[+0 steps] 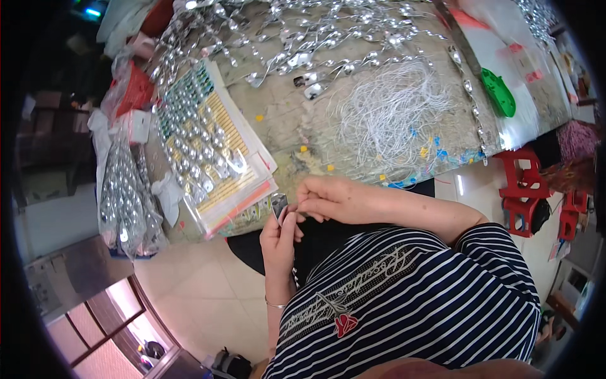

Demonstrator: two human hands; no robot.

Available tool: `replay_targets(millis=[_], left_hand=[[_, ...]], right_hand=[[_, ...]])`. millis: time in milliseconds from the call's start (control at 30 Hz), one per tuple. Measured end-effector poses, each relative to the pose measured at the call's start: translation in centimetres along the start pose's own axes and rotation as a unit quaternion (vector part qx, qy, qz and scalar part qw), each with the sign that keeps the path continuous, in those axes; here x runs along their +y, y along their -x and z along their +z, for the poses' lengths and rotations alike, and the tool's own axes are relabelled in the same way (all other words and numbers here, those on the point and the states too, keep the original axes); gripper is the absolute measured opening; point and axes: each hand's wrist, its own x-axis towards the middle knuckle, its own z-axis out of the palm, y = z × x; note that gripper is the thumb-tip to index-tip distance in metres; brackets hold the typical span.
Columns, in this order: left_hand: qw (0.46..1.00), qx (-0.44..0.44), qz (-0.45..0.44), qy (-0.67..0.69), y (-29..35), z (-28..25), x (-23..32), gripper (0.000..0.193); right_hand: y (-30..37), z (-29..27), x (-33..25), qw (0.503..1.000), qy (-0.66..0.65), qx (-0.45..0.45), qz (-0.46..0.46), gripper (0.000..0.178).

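Close to the table's near edge, my left hand [279,243] is closed around a shiny silver spiral strip [278,203]. The strip's flat end sticks up past the fingers, and part of its twisted length shows below the hand by the wrist. My right hand [323,199] is right beside it, thumb and fingers pinched together near that flat end. What the pinch holds, if anything, is too small to make out. To the right on the table lies a loose tangle of white strings [401,114].
A plastic-wrapped pack of silver spirals on yellow card [218,142] lies at left, beside a clear bag of spirals [126,202]. More loose spirals [353,38] spread along the far side. A green plastic object [499,93] and red stools [525,183] are at right.
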Motion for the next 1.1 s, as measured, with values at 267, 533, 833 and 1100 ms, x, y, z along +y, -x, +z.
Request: replay_targets(millis=[267, 533, 833, 1100], left_hand=[[1.0, 0.006, 0.02, -0.012, -0.6, 0.2, 0.4, 0.025], [1.0, 0.01, 0.013, -0.003, -0.4, 0.4, 1.0, 0.026], [0.999, 0.039, 0.001, -0.01, -0.3, -1.0, -0.4, 0.028], [0.999, 0.034, -0.018, -0.024, -0.2, -0.9, -1.5, 0.025]], right_hand=[[0.3, -0.1, 1.0, 0.989, -0.121, 0.014, 0.083, 0.019], [0.1, -1.1, 1.3, 0.952, -0.285, 0.094, 0.069, 0.043], [1.2, -4.4, -0.3, 0.965, -0.127, 0.23, 0.02, 0.037], [2.5, -5.9, 1.6, 0.959, -0.041, 0.273, 0.066, 0.022]])
